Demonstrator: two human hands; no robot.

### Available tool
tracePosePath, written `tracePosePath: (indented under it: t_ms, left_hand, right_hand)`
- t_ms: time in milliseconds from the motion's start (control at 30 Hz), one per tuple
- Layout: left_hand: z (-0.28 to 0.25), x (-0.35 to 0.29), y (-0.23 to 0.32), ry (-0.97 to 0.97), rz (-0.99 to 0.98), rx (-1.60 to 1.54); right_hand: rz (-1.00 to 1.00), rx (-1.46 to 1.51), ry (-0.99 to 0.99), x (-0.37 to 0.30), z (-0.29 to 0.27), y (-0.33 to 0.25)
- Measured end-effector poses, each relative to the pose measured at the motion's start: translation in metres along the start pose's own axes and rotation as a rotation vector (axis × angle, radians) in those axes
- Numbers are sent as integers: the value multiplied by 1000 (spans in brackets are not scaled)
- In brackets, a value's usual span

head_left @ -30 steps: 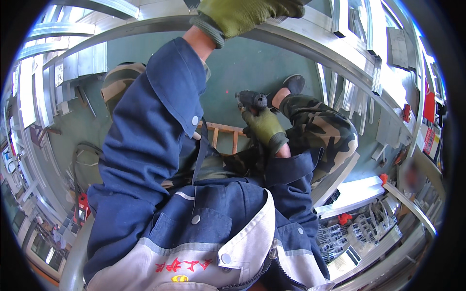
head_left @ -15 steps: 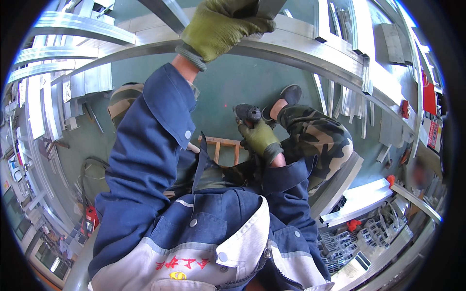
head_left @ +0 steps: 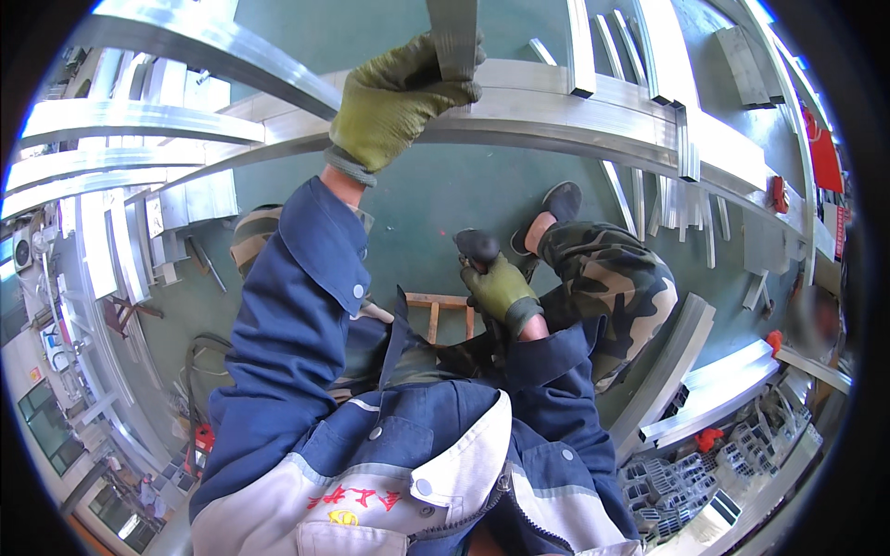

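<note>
In an olive work glove, my left hand (head_left: pixel 394 107) is closed around the end of an upright metal profile (head_left: pixel 453 39), over a long horizontal aluminium beam (head_left: pixel 612 109). My right hand (head_left: pixel 503 289), gloved the same way, grips a dark power drill (head_left: pixel 477 245) low between my knees. The drill's head points away from me, apart from the beam; its tip cannot be made out. Part of a wooden frame (head_left: pixel 436 301), like a low stool, shows under me.
Several aluminium profiles (head_left: pixel 139 122) reach in from the left toward the beam. More lengths (head_left: pixel 640 56) cross it at the right. Cut pieces (head_left: pixel 667 473) and a thick profile (head_left: pixel 667 371) lie at lower right. A cable (head_left: pixel 192 357) loops on the left.
My left hand and the profile in it have shifted left in the picture. The drill sits a little lower, still in my right hand. The whole view has tilted slightly.
</note>
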State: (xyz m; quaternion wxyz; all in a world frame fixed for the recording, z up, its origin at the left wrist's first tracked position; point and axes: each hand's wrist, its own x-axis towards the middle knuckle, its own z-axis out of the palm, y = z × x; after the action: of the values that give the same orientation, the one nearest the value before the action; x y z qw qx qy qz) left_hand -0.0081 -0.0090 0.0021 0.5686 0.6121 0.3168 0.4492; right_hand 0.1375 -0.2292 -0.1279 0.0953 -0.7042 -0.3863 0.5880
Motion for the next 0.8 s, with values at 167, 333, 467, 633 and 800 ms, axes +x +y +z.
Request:
tracePosePath:
  t_ms: [167,333,467,633,800]
  left_hand:
    - [5,1,5,33,-65,-33]
    - [7,-1,9,65,-84,-39]
    - [6,-3,6,90,-115,-129]
    - [2,-7,3,140,-131,-22]
    - [1,-9,2,162,-112,50]
  right_hand:
    - [-15,-37,51,-7,-4,-7]
    - [11,16,23,-6,0,-2]
    - [29,22,5,-11,-6,-9]
    - [11,27,29,-15,-11,-13]
    - [2,48,33,-17,-14,-18]
